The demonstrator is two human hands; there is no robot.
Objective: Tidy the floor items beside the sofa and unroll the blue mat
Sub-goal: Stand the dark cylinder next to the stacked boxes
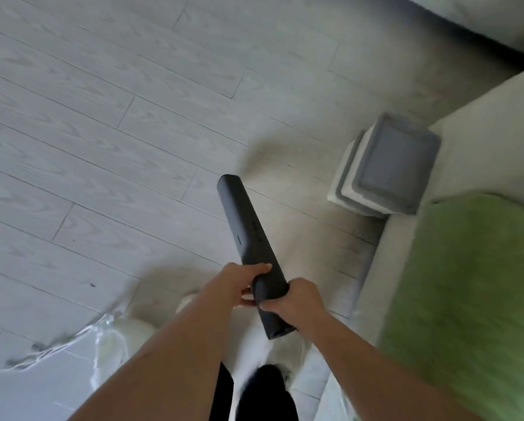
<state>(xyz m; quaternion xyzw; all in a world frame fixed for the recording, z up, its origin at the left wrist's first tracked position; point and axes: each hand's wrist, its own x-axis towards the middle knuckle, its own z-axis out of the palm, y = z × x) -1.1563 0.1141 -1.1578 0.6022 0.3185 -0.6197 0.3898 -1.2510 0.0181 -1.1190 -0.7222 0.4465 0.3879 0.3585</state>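
A long black bar-shaped device (248, 226) with small buttons on its top is held over the floor, pointing away from me. My left hand (245, 282) grips its near part from the left. My right hand (297, 302) is wrapped around the same near end from the right. A grey and white square box (388, 168) stands on the floor against the sofa's side. No blue mat is in view.
The pale sofa (485, 117) fills the right side, with a green cover (473, 284) on its seat. Clear crumpled plastic wrap (60, 350) lies on the grey wood floor at lower left. My legs and white shoes (139, 326) are below the hands.
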